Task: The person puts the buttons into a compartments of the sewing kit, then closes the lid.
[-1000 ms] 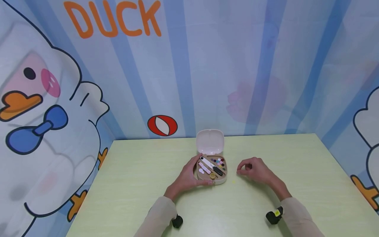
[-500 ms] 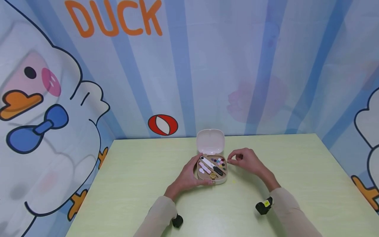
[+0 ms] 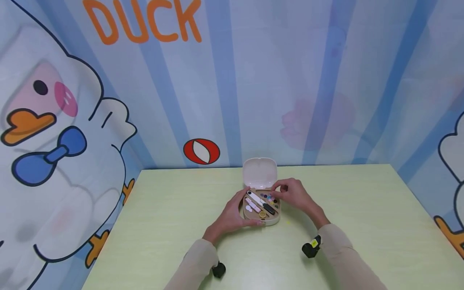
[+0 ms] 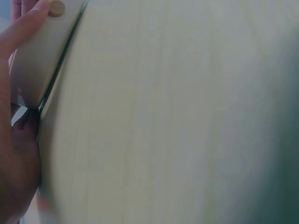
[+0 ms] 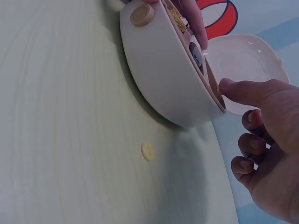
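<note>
My left hand [image 3: 233, 213] holds a white sewing kit box [image 3: 272, 222] from its left side, thumb along the front near the round tan catch [image 4: 56, 8]. Its lid [image 3: 259, 173] stands raised at the back. Inside, a white-and-black tool [image 3: 268, 208], a pink patterned tool [image 3: 252, 205] and a gold ring-shaped piece [image 3: 262, 214] lie beside several coloured buttons [image 3: 271, 198]. At the right end of the box, my right hand [image 3: 295, 194] has thumb and forefinger together over the button compartment; a pale sliver of a button [image 5: 219, 89] shows at the thumb tip.
One small yellow button [image 5: 147, 151] lies on the pale wooden table [image 3: 174, 201], just right of the box. Behind the table's far edge hangs a blue striped backdrop [image 3: 253, 80] with duck pictures.
From over the table on the right, my right hand has moved left and away from me to the box's button compartment. My left hand keeps its hold on the box.
</note>
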{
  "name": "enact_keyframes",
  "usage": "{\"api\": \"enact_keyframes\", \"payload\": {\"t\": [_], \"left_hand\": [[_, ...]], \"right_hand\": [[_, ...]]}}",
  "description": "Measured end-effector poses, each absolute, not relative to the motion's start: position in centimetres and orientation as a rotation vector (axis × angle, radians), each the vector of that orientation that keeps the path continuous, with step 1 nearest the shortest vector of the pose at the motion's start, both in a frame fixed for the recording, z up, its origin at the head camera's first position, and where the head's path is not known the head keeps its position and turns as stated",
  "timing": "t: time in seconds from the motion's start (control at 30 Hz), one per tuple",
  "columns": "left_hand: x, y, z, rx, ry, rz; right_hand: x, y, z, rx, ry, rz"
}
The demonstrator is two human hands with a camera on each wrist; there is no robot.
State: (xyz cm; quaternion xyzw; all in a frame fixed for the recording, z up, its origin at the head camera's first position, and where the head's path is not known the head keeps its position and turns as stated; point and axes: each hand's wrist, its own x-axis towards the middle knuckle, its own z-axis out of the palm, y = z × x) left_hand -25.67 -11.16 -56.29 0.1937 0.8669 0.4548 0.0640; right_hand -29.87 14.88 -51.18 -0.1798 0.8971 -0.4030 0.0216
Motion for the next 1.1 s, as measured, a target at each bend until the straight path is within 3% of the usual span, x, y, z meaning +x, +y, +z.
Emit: {"api": "enact_keyframes", "payload": {"t": [0.6,1.1], "left_hand": [[-25.7,-11.2,-56.2,0.578,2.632,1.350],[-25.5,-11.0,-56.0,0.571,2.616,1.367]], "right_hand": [[-30.4,13.5,-51.6,-0.562,2.804,-1.171],[-29.4,15.1,-50.5,-0.571,2.848,-1.204]]}}
